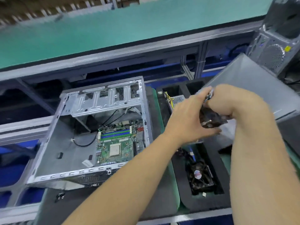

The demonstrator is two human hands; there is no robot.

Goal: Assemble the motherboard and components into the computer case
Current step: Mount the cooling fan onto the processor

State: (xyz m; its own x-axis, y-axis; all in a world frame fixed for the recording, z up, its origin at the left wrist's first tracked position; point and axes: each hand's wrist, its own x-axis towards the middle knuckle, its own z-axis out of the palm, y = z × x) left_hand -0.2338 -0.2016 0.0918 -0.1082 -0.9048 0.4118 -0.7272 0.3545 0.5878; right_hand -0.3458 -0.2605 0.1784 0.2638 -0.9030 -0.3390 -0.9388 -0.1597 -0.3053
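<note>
Right of the case [90, 127], where the board [118, 142] already sits with its socket bare, both hands, left [188, 122] and right [227, 101], clasp a dark cooler [211, 118] above the tray [183, 189], likely to steady it for mounting
</note>
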